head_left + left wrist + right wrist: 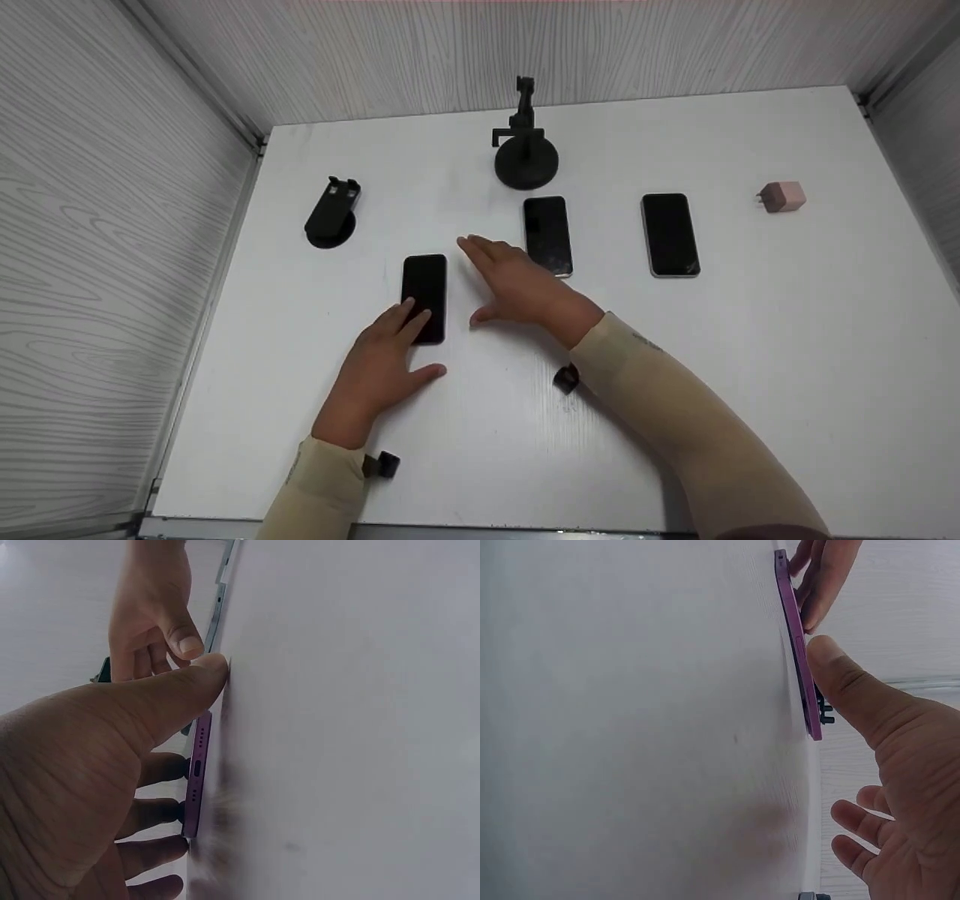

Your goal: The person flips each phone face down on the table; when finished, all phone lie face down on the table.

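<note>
A smartphone (425,281) with a dark screen lies face up on the white table, left of the middle. Its purple edge (197,772) with a charging port shows in the left wrist view. My left hand (382,371) touches the lower part of the screen with extended fingers, the thumb spread off to the side. To the right of that phone, my right hand (517,285) has its fingers stretched out and holds nothing. In the right wrist view the purple phone (799,652) appears beyond the right thumb. A second phone (547,232) lies partly behind the right hand.
A third phone (670,236) lies farther right, and a pink charger plug (782,196) sits near the right side. A black phone stand (526,161) with a round base stands at the back. Another black holder (332,214) is at the left. Wood-grain panels (90,262) border the table.
</note>
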The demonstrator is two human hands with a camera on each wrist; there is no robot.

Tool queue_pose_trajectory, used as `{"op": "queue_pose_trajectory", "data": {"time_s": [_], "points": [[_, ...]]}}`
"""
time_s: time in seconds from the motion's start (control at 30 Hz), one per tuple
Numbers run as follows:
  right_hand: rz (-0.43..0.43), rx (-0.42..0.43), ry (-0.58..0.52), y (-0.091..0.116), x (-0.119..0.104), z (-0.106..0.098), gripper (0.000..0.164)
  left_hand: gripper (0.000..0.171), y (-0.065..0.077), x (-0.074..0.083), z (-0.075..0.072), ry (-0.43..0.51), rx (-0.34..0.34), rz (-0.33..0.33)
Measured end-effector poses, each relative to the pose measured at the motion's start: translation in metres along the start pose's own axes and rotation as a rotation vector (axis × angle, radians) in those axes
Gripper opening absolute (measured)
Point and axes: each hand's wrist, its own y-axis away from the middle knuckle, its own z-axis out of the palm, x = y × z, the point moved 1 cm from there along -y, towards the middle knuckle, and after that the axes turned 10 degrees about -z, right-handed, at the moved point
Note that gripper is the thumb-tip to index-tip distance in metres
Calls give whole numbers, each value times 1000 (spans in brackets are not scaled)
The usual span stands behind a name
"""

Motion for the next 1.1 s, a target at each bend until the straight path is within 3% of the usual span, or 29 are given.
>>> {"op": "queue_pose_trajectory", "data": {"time_s": [0.5,0.8,1.1], "points": [[65,-58,-86,-30,4,9,117,83,0,-5,0,26,15,-7],[30,-100,-60,-42,5,11,116,81,0,-6,2,30,47,12],[9,-87,-39,-48,7,14,109,81,0,-8,2,28,39,7]]}}
